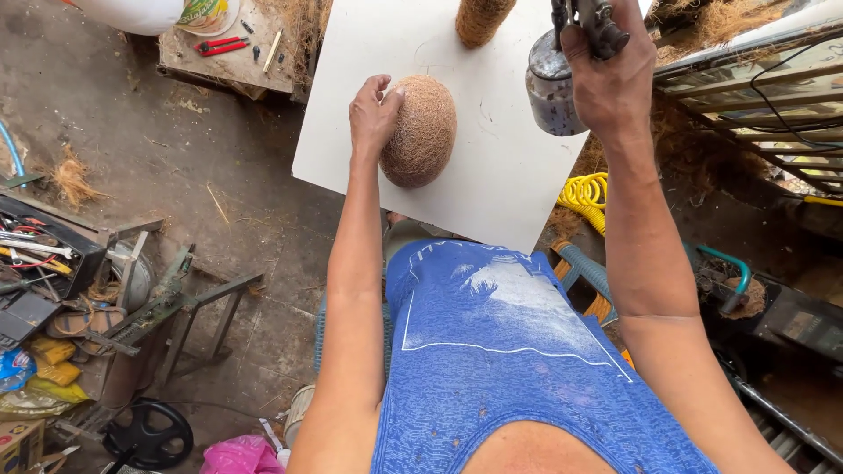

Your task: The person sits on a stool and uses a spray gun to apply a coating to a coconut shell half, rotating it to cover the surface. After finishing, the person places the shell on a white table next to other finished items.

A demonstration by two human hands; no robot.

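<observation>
A brown egg-shaped form of coconut fibre (pixel 423 130) lies on a white board (pixel 492 184) in front of me. My left hand (pixel 372 112) rests on its left side, fingers curled against the fibre. My right hand (pixel 608 72) is raised at the upper right, gripping a metal spray gun (pixel 558 72) with its grey cup hanging down over the board's right edge. A second fibre-covered piece (pixel 481 19) stands at the board's far edge, cut off by the frame.
A coiled yellow air hose (pixel 587 193) lies below the board's right side. Left is a tool tray (pixel 35 254) with hand tools, a metal stand (pixel 176 307) and a wooden bench (pixel 230 53) with red pliers. Loose fibre is piled top right.
</observation>
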